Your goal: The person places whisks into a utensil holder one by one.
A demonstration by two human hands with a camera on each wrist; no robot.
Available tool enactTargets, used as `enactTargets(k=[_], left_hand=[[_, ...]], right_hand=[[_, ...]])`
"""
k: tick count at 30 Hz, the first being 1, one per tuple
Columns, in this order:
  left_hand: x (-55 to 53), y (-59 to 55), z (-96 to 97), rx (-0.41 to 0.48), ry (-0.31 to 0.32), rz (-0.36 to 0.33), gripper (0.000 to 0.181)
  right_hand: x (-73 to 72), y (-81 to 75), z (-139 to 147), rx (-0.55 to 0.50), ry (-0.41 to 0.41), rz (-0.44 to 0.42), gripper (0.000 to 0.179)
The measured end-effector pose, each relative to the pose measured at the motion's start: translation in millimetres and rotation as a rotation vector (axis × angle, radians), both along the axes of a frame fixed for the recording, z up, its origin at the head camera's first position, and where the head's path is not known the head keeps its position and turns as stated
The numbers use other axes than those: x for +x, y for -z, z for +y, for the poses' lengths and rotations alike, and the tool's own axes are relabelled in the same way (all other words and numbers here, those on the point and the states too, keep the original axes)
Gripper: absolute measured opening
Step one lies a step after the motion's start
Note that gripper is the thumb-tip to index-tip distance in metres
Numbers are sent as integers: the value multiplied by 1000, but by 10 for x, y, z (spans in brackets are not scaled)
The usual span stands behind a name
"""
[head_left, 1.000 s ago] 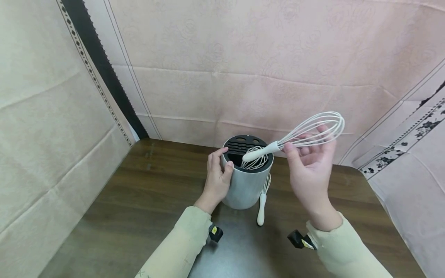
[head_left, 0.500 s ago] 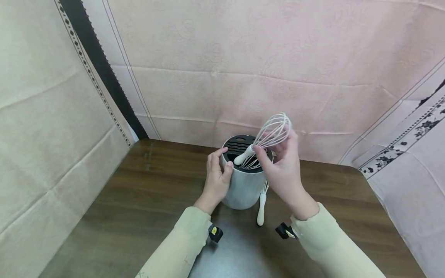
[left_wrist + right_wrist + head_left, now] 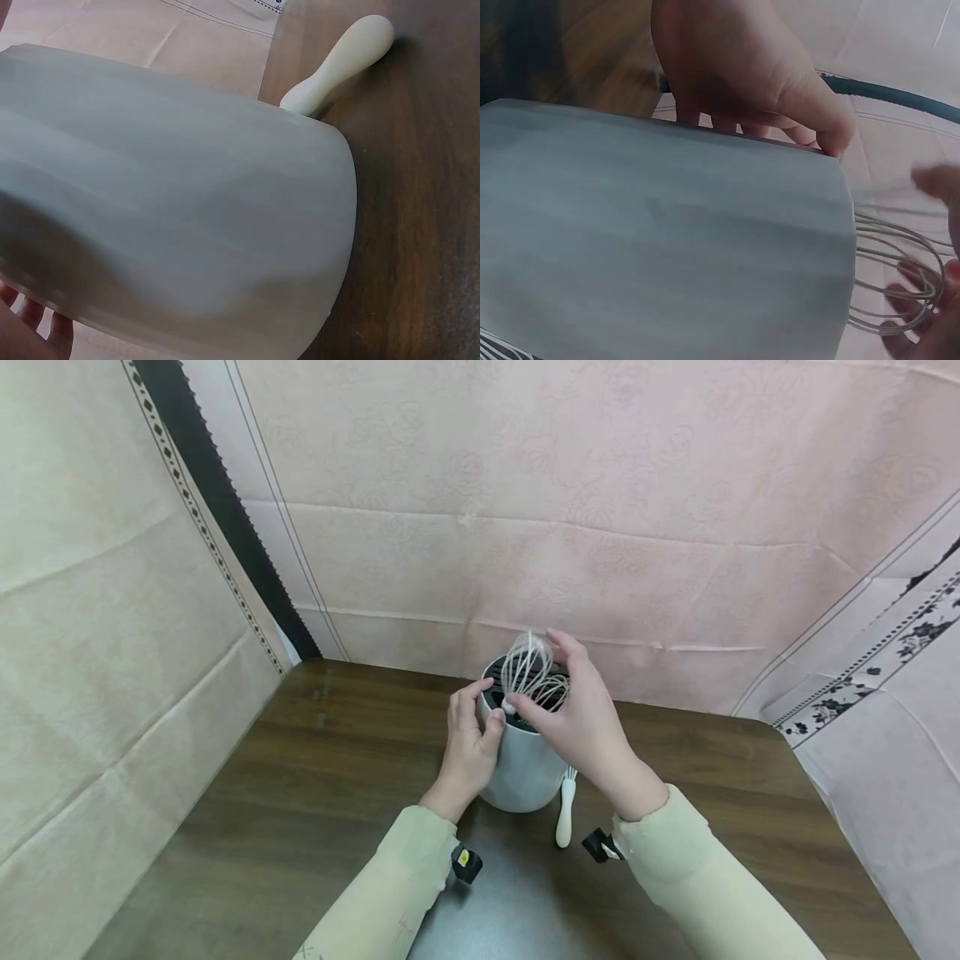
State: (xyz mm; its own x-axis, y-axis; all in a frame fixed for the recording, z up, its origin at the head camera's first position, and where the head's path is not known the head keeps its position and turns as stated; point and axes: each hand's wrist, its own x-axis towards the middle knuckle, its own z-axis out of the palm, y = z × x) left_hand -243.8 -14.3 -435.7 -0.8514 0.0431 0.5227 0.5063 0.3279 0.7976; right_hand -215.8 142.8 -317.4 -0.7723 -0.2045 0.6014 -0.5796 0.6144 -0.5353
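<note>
A light grey utensil holder (image 3: 517, 772) with a black slotted top stands upright on the table. My left hand (image 3: 468, 739) grips its left side, thumb near the rim and fingers round the wall. Over the opening, my right hand (image 3: 585, 718) holds a white whisk (image 3: 525, 660) by its wires, the handle pointing down into the holder. Wires of a second whisk (image 3: 555, 687) stick out of the same opening, partly behind my right hand. The right wrist view shows whisk wires (image 3: 900, 262) beyond the rim with blurred fingers around them.
A smaller whisk (image 3: 564, 822) lies on the brown wooden table (image 3: 337, 827) to the right of the holder; its wire end is mostly hidden. Pale patterned cloth (image 3: 600, 527) hangs behind the table and along both sides.
My right hand has moved left to the holder, and the whisk has swung from slanting to nearly upright, its handle now down in the opening. My left hand and the holder have stayed put.
</note>
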Motion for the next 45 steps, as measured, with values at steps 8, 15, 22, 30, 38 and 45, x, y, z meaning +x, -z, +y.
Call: enactTargets(k=[8, 15, 22, 30, 38, 45], left_hand=[[8, -15, 7, 6, -3, 2, 49], [15, -20, 17, 8, -10, 7, 48], [14, -24, 20, 12, 0, 5, 47], [2, -19, 37, 11, 2, 5, 48], [0, -3, 46, 10, 8, 8, 48], [7, 0, 26, 23, 1, 21, 47]], right_hand=[[31, 18, 43, -39, -16, -14, 87], [94, -10, 105, -74, -33, -19, 80], [163, -41, 267, -101, -8, 8, 73], [330, -75, 441, -168, 8, 38, 66], [445, 83, 643, -247, 40, -42, 56], [326, 514, 883, -274, 99, -195, 55]])
